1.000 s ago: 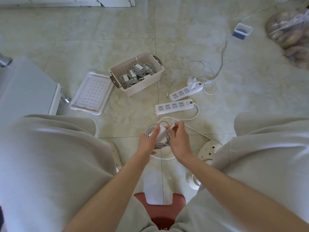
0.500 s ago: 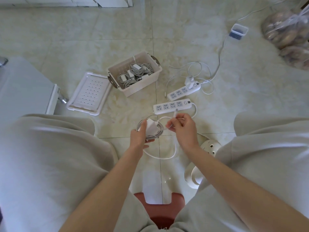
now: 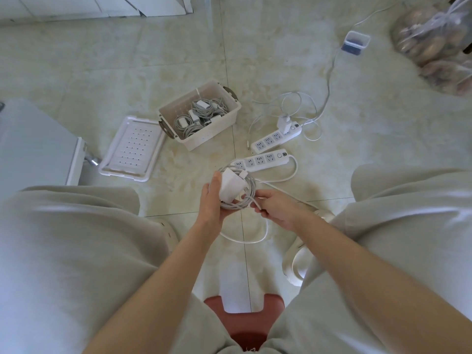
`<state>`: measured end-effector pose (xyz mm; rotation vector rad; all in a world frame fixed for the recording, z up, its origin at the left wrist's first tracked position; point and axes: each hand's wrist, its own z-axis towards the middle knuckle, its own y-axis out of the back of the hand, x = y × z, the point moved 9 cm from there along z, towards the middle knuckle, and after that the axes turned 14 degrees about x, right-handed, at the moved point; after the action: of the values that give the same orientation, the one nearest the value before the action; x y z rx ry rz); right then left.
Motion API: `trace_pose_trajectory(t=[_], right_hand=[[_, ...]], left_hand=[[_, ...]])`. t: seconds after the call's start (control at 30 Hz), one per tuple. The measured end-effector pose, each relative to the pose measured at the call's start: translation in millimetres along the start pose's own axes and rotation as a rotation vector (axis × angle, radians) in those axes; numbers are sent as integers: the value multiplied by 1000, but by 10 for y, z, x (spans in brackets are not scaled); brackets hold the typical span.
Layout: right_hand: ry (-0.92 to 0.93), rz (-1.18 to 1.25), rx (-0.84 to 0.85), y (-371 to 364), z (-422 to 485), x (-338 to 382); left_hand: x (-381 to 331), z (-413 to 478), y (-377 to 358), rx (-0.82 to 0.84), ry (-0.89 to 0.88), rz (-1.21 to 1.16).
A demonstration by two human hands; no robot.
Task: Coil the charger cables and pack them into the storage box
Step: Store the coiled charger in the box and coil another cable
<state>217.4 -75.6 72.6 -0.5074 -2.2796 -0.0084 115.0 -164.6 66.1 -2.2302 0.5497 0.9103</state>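
My left hand [image 3: 212,200] gripped the white charger brick [image 3: 229,186] and its coiled cable [image 3: 249,194], the brick's long axis running near to far. My right hand [image 3: 277,209] pinched the cable's loose end just beside it. Farther off, the storage box [image 3: 217,136] stood open, well apart.

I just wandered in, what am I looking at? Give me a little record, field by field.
Left hand: holds a white charger together with its coiled cable
Right hand: pinches the cable's loose end
Storage box: open, on the floor, coiled chargers inside
Lid: on the floor, left of the box
Farther power strip: second charger plugged in, its cable loose on the floor
Nearer power strip: visible sockets bare
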Motion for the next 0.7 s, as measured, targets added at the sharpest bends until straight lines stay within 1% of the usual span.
trace_pose_trajectory(t=[0.07, 0.13, 0.2, 0.27, 0.3, 0.37, 0.47, 0.57, 0.6, 0.7], right_hand=[[98, -15, 51, -42, -1, 83], [146, 42, 68, -45, -1, 85], [178, 206, 24, -2, 4, 36], [195, 412, -56, 51, 7, -36], [196, 497, -89, 65, 7, -72], [180, 587, -135, 70, 4, -126], [199, 584, -151, 23, -36, -80], [263, 655, -168, -4, -69, 0], [281, 631, -190, 5, -87, 22], [300, 335, -212, -5, -98, 89]], left_hand=[[-9, -8, -15, 38, 34, -2], [-27, -5, -37, 79, 55, 33], [-14, -7, -89, 130, 77, 80], [44, -29, -140, 155, 118, 83], [79, -51, -159, 150, 141, 67], [158, -90, -174, 120, 187, 32], [246, -93, -153, 75, 223, 22], [220, -86, -94, 22, 198, 29], [201, -87, -79, 14, 186, 43], [147, -98, -46, -6, 155, 118]])
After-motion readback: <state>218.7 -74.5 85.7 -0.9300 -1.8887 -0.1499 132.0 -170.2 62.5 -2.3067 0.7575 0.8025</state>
